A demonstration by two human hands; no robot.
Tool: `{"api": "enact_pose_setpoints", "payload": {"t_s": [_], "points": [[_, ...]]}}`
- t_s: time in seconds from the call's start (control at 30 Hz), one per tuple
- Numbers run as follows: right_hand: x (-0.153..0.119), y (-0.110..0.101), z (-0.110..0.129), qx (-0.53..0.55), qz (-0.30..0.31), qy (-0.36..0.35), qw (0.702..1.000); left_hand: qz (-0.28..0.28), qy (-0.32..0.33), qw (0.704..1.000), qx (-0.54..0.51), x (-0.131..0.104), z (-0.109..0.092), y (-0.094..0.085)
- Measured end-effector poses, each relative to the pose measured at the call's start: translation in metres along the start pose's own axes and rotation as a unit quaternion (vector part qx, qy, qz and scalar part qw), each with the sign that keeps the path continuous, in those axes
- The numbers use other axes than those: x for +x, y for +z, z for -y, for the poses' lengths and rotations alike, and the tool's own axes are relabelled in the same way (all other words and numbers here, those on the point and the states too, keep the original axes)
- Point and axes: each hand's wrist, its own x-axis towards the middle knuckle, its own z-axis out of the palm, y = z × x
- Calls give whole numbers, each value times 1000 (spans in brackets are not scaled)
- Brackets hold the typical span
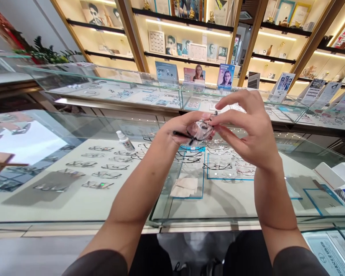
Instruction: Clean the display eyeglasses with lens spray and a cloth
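Note:
A pair of eyeglasses [200,130] with dark temples is held above the glass display case. My left hand [182,124] is closed around one side of it, with a dark temple sticking out by the wrist. At the other side, the thumb and a finger of my right hand [245,128] pinch the frame near its end, the index finger raised. Part of the glasses is hidden by my fingers. Below them a folded beige cloth [184,187] rests on the glass, and a white spray bottle [125,142] stands to the left.
Several eyeglasses [105,175] lie in rows inside the glass case [126,209]. White and blue boxes [340,176] sit at the right. Behind, a second glass counter [109,94] carries advertising cards [225,76], before lit wall shelves [186,27].

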Motion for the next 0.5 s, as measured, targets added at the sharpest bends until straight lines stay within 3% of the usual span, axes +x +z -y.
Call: {"api": "enact_pose_setpoints", "payload": {"t_s": [0.07, 0.1, 0.2, 0.3, 0.37, 0.5], "points": [[0, 0, -5, -10, -5, 1, 1000, 118, -91, 986, -76, 3, -8, 3], [0, 0, -7, -13, -1, 5, 1000, 131, -119, 979, -99, 5, -10, 3], [-3, 2, -17, -16, 45, 53, 997, -11, -109, 992, -55, 7, -4, 4], [-13, 13, -31, -20, 120, 117, 986, -141, -59, 988, 37, 1, 18, 1], [-26, 27, -41, -28, 176, 158, 971, -166, -41, 981, 90, -10, 36, -3], [-57, 62, -58, -42, 275, 227, 933, -163, -48, 967, 189, -41, 66, -13]]}}
